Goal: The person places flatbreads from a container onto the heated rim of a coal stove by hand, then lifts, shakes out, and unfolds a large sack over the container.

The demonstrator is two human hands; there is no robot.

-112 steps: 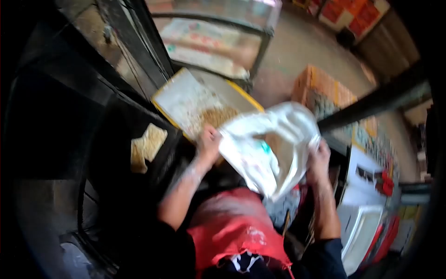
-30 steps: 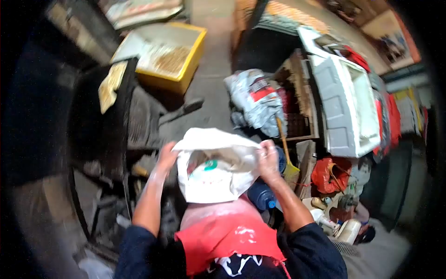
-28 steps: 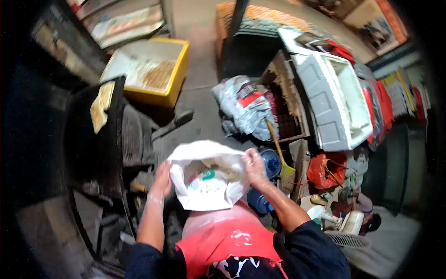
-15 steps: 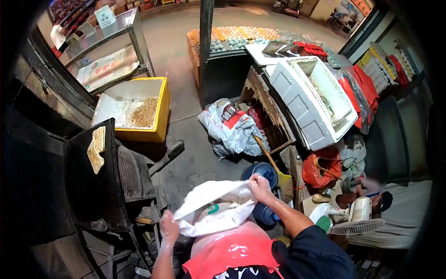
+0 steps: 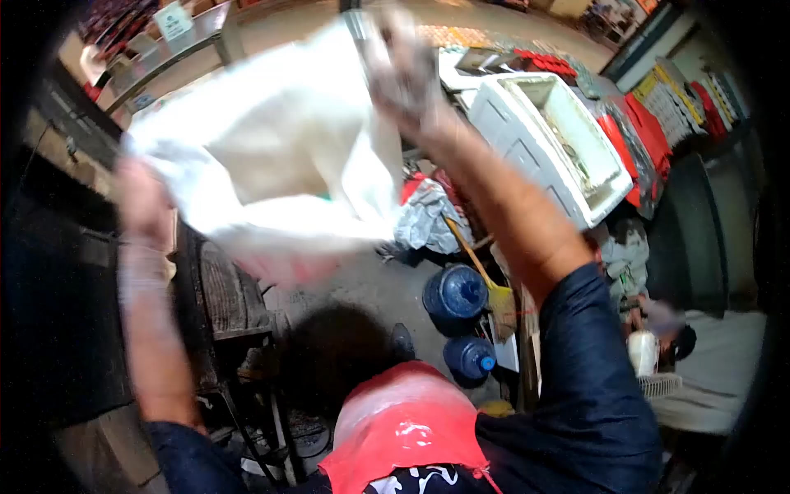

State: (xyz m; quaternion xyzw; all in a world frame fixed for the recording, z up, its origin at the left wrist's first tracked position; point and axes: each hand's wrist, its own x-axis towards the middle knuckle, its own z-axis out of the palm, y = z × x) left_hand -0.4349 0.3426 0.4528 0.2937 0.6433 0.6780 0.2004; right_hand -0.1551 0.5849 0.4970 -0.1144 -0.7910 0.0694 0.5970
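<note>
A large white sack [image 5: 280, 123] is stretched out between my two raised arms, its mouth gaping toward me. My left hand [image 5: 144, 202] is closed on its left edge. At the upper right edge, my right hand [image 5: 403, 74] grips the rim, its fingers smeared by motion. A trace of green print shows inside the sack, and a pinkish area is at its blurred lower end. The sack hides much of the floor and whatever stands behind it. Below, a red apron [image 5: 403, 436] dusted with white covers my front.
A white foam box [image 5: 527, 148] stands at the right, beside red bags [image 5: 650, 156]. Two blue water jugs [image 5: 455, 298] and a yellow broom [image 5: 500, 309] are on the floor, near a grey plastic bag [image 5: 429, 218]. Another person [image 5: 675, 342] is at the lower right by a fan.
Both hands have risen and moved forward and apart, carrying the white sack up from my lap. It now spreads wide, covering the yellow-edged box, and the water jugs are uncovered.
</note>
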